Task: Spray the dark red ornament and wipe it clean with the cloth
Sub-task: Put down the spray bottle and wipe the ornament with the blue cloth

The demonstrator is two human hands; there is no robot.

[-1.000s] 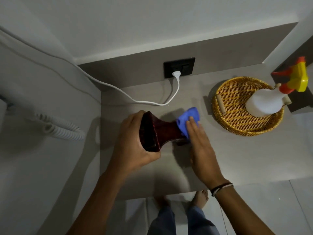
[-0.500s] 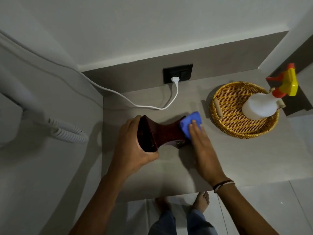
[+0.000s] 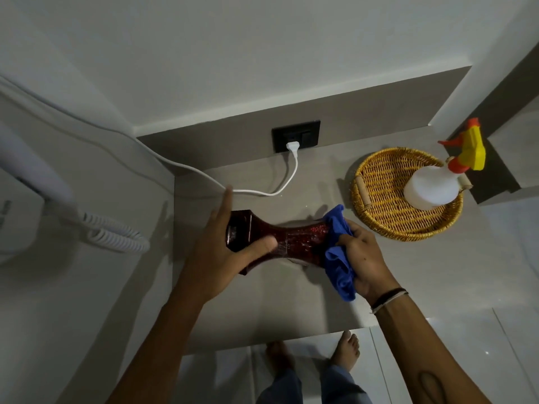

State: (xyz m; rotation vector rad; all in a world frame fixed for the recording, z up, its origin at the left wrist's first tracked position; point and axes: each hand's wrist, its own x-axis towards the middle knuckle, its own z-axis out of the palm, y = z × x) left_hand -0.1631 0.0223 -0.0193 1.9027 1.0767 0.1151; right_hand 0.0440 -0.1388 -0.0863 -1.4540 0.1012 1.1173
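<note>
Head view: the ornament is the landmark here. It is a dark red, waisted piece held on its side above the counter, its long axis running left to right, wide ends out and narrow waist in the middle. Whether its right end touches the counter I cannot tell.

The left hand is at the ornament's left end. The thumb presses across the near face by the waist and the palm cups the flared end from below; the index finger sticks out straight past the far edge, so the hand is half spread, not a full wrap.

The right hand is at the ornament's right end, fingers curled tight round the bunched blue cloth. The cloth is pressed against that end and hangs down on the near side of it.

So the cloth lies at one tip of the long axis, and the whole bare length of the ornament stretches away from it toward the left hand. I judge the next stroke should run along that axis, right to left, with the left hand bracing against the push.

The sprayer stands right of the ornament and beyond it, inside a wicker tray, well apart from both hands; spraying looks finished. A white cable lies beyond the ornament.
</note>
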